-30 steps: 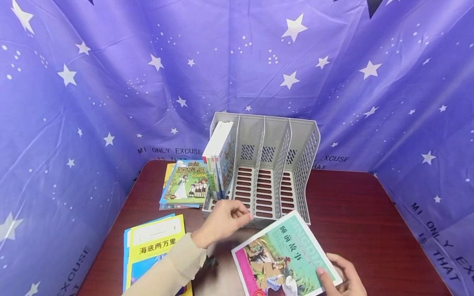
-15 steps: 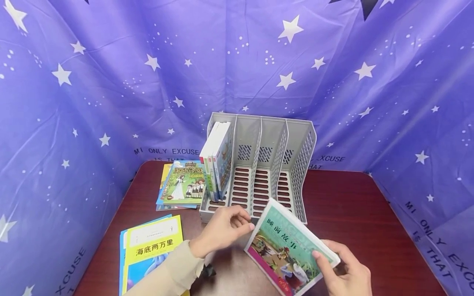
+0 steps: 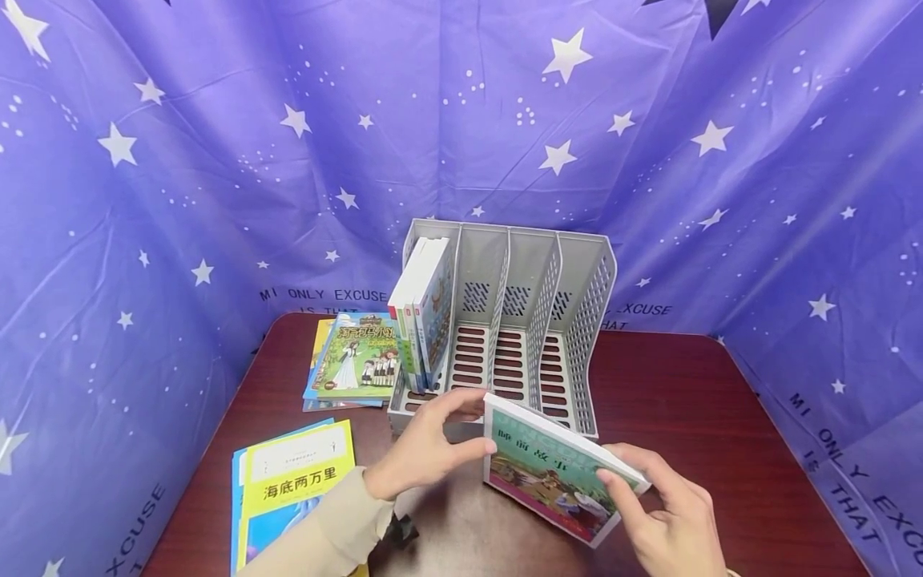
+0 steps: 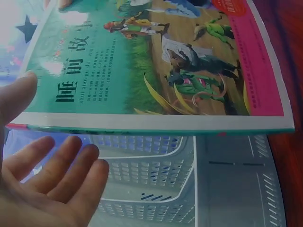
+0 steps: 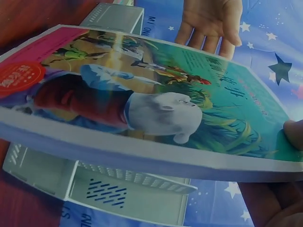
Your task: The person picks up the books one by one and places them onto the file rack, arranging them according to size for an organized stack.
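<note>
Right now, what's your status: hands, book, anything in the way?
Right hand gripping bedtime storybook, tilted, before gray magazine rack. Left hand at storybook's left edge, contact unclear. Upright books occupying rack's leftmost slot.

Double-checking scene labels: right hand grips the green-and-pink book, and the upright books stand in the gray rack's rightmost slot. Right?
One fix: the upright books stand in the leftmost slot of the gray rack, as the head view shows. The right hand grips the green-and-pink book, as stated.
</note>
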`<state>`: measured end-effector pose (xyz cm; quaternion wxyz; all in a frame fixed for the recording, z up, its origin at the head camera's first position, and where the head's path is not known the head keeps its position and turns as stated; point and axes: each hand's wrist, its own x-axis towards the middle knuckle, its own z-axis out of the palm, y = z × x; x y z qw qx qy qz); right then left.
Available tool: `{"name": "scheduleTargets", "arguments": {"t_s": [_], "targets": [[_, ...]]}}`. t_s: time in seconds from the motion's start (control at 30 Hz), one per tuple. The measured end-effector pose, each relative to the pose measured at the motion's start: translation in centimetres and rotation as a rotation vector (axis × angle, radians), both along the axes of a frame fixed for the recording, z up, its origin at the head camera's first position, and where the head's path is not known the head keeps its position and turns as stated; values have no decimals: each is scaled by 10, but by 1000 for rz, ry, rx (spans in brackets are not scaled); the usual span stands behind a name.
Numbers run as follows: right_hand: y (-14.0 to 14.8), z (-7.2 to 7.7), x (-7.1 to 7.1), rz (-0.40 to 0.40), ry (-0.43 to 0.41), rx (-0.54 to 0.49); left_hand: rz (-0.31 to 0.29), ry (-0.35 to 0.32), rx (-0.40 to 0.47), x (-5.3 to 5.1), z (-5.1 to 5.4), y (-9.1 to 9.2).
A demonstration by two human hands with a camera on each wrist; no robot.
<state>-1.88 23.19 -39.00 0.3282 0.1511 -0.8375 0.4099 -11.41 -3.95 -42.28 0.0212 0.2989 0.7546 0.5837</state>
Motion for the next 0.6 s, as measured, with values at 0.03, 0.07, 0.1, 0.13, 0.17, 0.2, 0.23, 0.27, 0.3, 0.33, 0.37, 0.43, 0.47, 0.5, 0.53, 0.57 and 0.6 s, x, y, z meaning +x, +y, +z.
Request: {"name": "scheduleTargets", "arguments": {"t_s": [0.03,0.07,0.1,0.13,0.17,0.2,0.23,0.27,0.3,0.33,0.37,0.43,0.47,0.5,0.53,0.57,0.6], "targets": [[-1,0,-1,15,13,3,-8,-4,25,0,0,0],[-1,0,-2,32,30,8,-16,0,50,-1,0,0],[-2,1,-3,41,29,8,-26,8,79,-1,0,0],[-2,1,-3,46,28,8,-29,13,104,-1,1,0],[-2,2,-3,48,20,10,-33,13,130,-1,1,0],[-3,3,-3,48,13,12,-37,25,152,-1,1,0],[-3,3,-3,46,8,15,-41,31,171,-1,2,0],[-3,4,-3,47,3,13,-43,42,181,-1,2,0],[-3,4,-4,50,1,13,-47,42,193,-1,2,0],[-3,5,-4,54,0,13,-51,40,195,0,2,0],[-3,5,-4,57,-1,12,-59,43,198,0,2,0],[-4,5,-4,65,0,9,-74,38,201,1,2,1],[-5,5,-4,67,-8,5,-75,38,199,1,3,1],[-5,5,-5,68,-14,2,-75,31,200,2,3,1],[-5,5,-5,72,-20,-4,-72,32,199,3,4,2],[-5,5,-5,75,-31,-12,-65,34,194,4,4,2],[-5,6,-5,79,-44,-23,-60,39,193,5,5,2]]}}
